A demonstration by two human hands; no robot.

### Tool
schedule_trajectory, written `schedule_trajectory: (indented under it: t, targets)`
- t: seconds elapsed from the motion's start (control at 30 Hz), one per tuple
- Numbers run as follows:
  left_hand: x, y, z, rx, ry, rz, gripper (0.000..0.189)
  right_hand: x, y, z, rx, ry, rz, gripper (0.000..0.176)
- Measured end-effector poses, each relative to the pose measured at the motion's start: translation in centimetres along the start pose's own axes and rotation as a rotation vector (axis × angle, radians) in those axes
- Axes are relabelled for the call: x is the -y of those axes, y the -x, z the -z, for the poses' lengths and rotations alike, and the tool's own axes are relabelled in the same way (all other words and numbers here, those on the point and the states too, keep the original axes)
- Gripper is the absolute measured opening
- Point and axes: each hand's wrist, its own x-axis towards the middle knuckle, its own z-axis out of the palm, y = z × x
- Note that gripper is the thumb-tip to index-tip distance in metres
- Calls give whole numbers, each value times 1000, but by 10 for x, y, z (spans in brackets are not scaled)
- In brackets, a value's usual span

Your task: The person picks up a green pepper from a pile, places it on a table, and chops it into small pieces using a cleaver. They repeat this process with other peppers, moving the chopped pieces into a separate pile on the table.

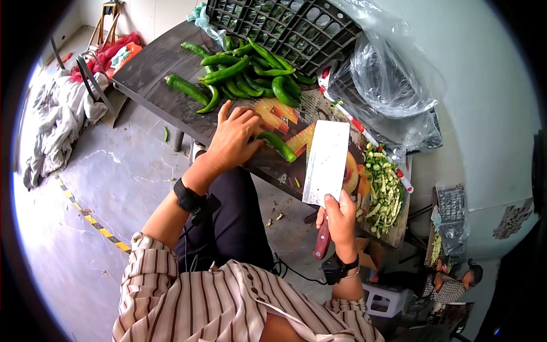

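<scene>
Black crate (344,20) holding green contents (272,12) adjoins piled peppers (246,75).

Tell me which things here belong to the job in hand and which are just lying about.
Part of the job, it seems:
cleaver, in the right hand
green pepper, at the left hand
pepper pile
chopped pieces
table

Apparently just lying about:
crumpled cloth, on the floor
plastic stool

Left of the pepper pile (248,71), the surface (145,65) leaves open room to pass; behind the pile a black crate (268,24) blocks the way, and the cleaver blade (327,162) stands between the left hand (232,134) and the chopped peppers (383,194)
</scene>
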Motion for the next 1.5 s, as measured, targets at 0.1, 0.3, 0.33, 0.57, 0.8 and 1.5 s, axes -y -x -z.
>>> schedule_trajectory:
  t: [0.1,0.3,0.33,0.57,0.8,1.5]
  targets:
    - [1,-1,-2,11,-2,25,31,7,-2,-4,1,14,-2,14]
    - [-5,-5,-2,-14,-30,16,27,10,-5,-8,8,30,-16,14]
    - [-4,-6,-3,-17,-29,21,27,11,-5,-9,5,25,-26,14]
    - [-8,-12,7,-63,-55,20,23,10,-6,-6,25,34,0,14]
    - [-5,-19,14,-49,-159,-16,12,12,-6,1,79,180,24,14]
    - [5,-35,18,181,-245,-62,14,45,-31,-1,340,791,418,14]
